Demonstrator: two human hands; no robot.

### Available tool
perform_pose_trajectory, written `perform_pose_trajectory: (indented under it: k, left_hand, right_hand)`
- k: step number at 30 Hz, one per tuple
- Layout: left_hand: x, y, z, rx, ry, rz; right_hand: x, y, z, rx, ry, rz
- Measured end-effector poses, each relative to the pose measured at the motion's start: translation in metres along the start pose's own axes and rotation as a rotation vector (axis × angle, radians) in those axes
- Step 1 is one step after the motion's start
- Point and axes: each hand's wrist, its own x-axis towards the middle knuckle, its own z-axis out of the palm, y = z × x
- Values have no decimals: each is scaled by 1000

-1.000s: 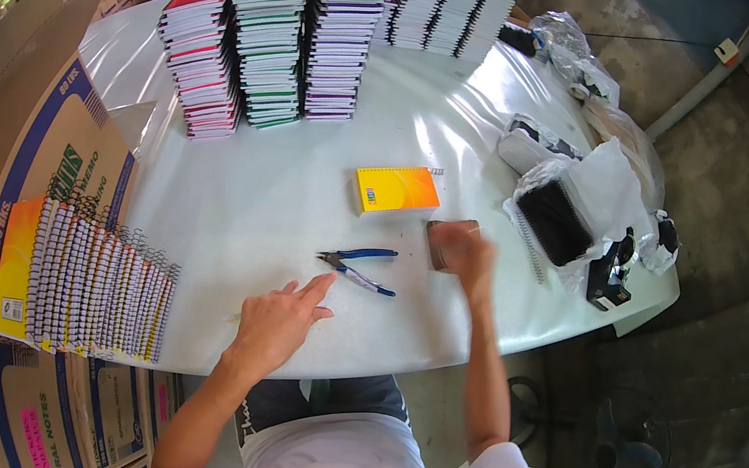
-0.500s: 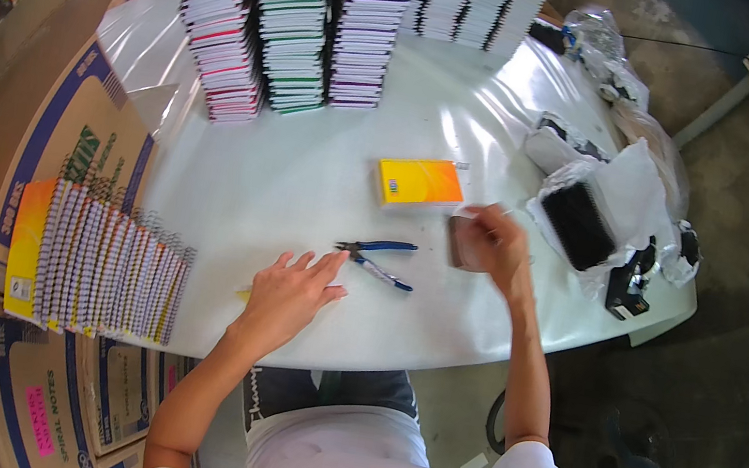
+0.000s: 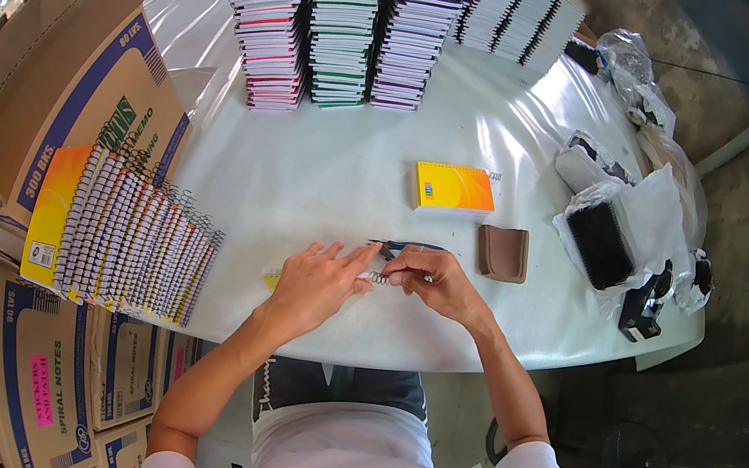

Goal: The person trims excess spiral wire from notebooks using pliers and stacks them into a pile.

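Observation:
My left hand (image 3: pixel 318 284) lies flat with fingers spread on a small yellow notebook (image 3: pixel 270 278), which it mostly hides. My right hand (image 3: pixel 434 280) pinches the wire spiral (image 3: pixel 377 278) at that notebook's right edge, fingertips close to my left fingers. Blue-handled pliers (image 3: pixel 410 246) lie on the white table (image 3: pixel 325 177) just beyond my right hand. A brown pouch (image 3: pixel 501 252) lies to the right of the pliers, and another yellow spiral notebook (image 3: pixel 453 188) lies farther back.
Tall stacks of coloured spiral notebooks (image 3: pixel 343 28) stand at the table's far side. A row of spiral notebooks (image 3: pixel 125 234) rests on cardboard boxes (image 3: pixel 72 103) at my left. Plastic bags with black items (image 3: pixel 601 241) lie at the right edge.
My right hand has put the brown pouch down on the table and moved left to the wire spiral. My left hand now lies on a small yellow notebook.

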Motion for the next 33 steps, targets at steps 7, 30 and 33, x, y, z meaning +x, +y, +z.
perform_pose_trajectory:
  k: [7, 30, 33]
  left_hand:
    - [-2, 1, -2, -33, 6, -12]
    - [-3, 4, -28, 1, -380, -3]
    - [-10, -1, -19, 4, -243, 95]
  right_hand:
    - [10, 3, -3, -10, -12, -58]
    - [-13, -4, -34, -305, -192, -204]
    - [-41, 14, -110, -950, -12, 175]
